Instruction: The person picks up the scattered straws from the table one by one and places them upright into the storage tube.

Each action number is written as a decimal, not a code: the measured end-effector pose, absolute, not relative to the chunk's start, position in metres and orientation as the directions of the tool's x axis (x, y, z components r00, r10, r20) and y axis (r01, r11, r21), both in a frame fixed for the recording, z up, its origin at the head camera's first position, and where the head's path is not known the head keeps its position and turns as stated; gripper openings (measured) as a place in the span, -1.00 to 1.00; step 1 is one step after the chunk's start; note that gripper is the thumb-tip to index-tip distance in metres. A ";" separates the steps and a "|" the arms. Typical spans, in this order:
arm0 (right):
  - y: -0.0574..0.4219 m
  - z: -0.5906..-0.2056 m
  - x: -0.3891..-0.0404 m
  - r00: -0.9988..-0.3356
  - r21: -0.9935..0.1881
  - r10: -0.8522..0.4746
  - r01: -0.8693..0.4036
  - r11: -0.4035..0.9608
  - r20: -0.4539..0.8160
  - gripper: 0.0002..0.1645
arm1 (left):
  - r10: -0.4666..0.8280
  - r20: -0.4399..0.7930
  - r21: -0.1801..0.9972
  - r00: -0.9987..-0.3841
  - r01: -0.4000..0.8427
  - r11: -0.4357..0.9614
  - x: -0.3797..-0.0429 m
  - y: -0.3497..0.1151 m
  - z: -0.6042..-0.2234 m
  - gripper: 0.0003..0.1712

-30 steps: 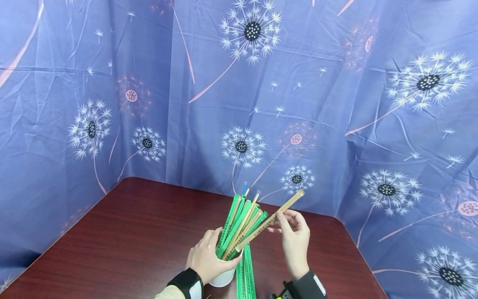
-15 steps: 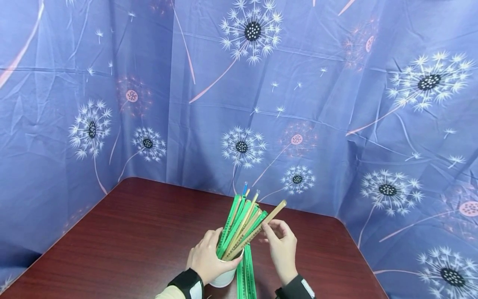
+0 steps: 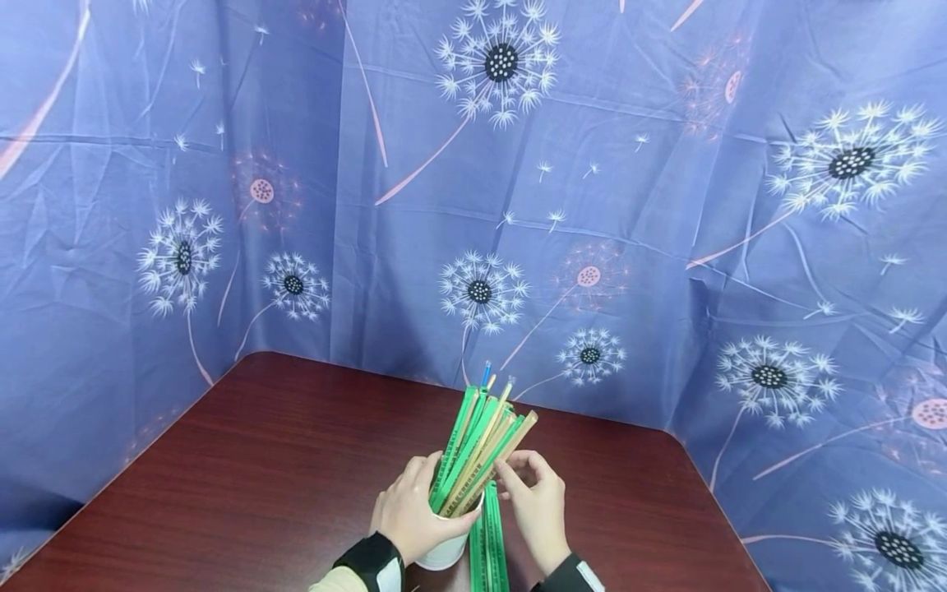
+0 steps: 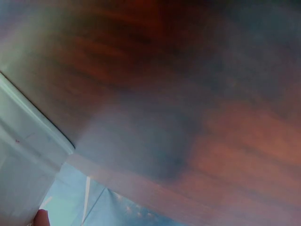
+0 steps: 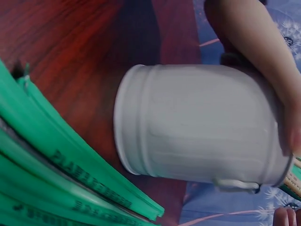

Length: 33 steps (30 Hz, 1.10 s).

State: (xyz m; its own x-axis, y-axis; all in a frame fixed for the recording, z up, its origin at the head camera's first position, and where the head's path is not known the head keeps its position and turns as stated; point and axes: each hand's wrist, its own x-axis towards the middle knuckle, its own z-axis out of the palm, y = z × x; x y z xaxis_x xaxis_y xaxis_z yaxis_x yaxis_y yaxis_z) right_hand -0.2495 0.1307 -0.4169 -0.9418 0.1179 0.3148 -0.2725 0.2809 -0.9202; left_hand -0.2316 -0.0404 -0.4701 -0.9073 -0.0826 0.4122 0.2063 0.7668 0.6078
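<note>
My left hand (image 3: 410, 514) grips the upper part of a small white bucket (image 3: 444, 552), thumb along the near side of its rim. In it stands a bunch of paper-wrapped drinking straws, green ones (image 3: 454, 440) and tan ones, fanned upward and leaning right. With thumb and fingers, my right hand (image 3: 536, 506) pinches a tan wrapped straw (image 3: 524, 432) at the right side of the bunch; its lower end is down inside the bucket. The right wrist view shows the bucket wall (image 5: 202, 122) from the side. In the left wrist view, a fingertip (image 4: 41, 218) shows beside the bucket.
Several green wrapped straws (image 3: 488, 543) lie on the dark red-brown table (image 3: 296, 460), just right of the bucket. A blue-tipped item (image 3: 486, 374) sticks up from the bunch. Blue dandelion-print cloth (image 3: 399, 247) surrounds the table's far and side edges.
My right hand has moved left and down with the tan straw, bringing it from sticking out to the right to lying against the bunch in the bucket. My left hand stays put.
</note>
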 end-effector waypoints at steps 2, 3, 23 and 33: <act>0.129 -0.420 -0.248 -0.941 -0.912 0.104 -0.280 0.299 0.323 -0.84 | -0.082 0.414 0.609 -0.906 0.209 0.766 -0.231 -0.040 -0.470 0.04; 0.128 -0.421 -0.248 -0.941 -0.910 0.098 -0.280 0.307 0.323 -0.85 | -0.080 0.415 0.608 -0.906 0.211 0.765 -0.231 -0.040 -0.470 0.04; 0.136 -0.438 -0.255 -0.962 -0.934 0.155 -0.169 0.314 0.226 -0.47 | -0.086 0.406 0.621 -0.910 0.206 0.756 -0.231 -0.041 -0.470 0.06; 0.159 -0.469 -0.261 -0.986 -0.832 0.035 -0.118 0.542 0.162 -0.73 | -0.083 0.399 0.627 -0.913 0.205 0.752 -0.231 -0.041 -0.470 0.06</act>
